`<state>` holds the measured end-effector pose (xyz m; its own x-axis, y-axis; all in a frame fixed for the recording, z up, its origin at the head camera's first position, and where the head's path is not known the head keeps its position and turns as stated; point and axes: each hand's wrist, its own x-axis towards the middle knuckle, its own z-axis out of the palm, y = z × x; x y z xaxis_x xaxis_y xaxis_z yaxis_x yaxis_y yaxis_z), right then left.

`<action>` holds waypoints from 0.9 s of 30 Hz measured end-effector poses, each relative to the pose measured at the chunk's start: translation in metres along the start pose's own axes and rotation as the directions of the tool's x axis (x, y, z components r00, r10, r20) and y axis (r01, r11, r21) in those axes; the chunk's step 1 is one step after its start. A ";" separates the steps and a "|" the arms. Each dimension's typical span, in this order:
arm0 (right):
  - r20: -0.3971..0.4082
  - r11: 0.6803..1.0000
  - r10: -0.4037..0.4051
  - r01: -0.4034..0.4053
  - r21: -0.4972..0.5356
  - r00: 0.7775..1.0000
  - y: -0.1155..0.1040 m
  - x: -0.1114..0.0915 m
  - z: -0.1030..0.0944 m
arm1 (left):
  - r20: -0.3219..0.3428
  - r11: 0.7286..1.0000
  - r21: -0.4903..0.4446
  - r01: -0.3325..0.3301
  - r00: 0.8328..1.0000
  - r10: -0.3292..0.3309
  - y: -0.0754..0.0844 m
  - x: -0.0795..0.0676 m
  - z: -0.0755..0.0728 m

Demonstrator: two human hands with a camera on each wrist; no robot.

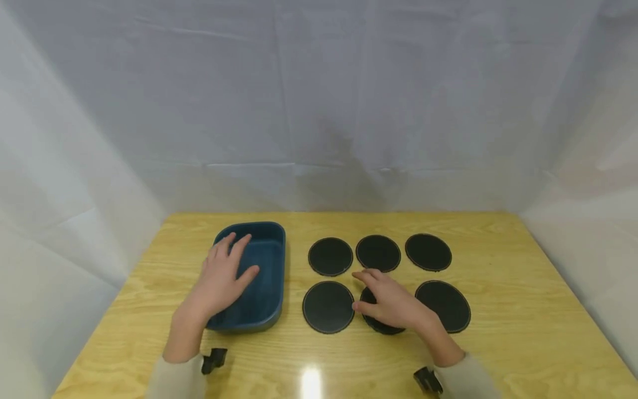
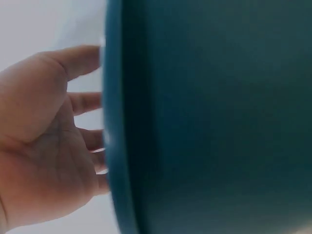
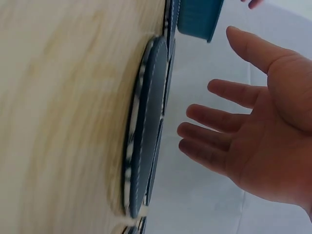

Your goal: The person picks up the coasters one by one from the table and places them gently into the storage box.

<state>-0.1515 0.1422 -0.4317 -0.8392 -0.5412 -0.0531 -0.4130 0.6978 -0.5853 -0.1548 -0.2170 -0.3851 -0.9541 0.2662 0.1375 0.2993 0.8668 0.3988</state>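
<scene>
My left hand hovers over the left side of a blue rectangular bin, its fingers spread and holding nothing. In the left wrist view the bin's wall hides the fingertips. My right hand is held above a round black coaster in the front row and partly covers it. Its fingers are extended and apart, and in the right wrist view a gap shows between them and the stitched-edge coaster. Beside it lie the front-left coaster and the front-right coaster.
Behind the front row lie three more black coasters: left, middle and right. Everything stands on a wood-grain table. White sheeting hangs behind the table and along both sides.
</scene>
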 end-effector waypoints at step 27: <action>0.146 0.997 0.070 -0.066 -0.031 0.987 -0.029 0.014 0.022 | 0.181 0.971 -0.154 0.185 0.971 -0.157 -0.078 -0.013 -0.023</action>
<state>-0.1436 0.1036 -0.4329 -0.8051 -0.5540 -0.2116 -0.3677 0.7463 -0.5548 -0.1656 -0.2980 -0.3973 -0.9757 0.1986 -0.0928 0.1156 0.8257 0.5521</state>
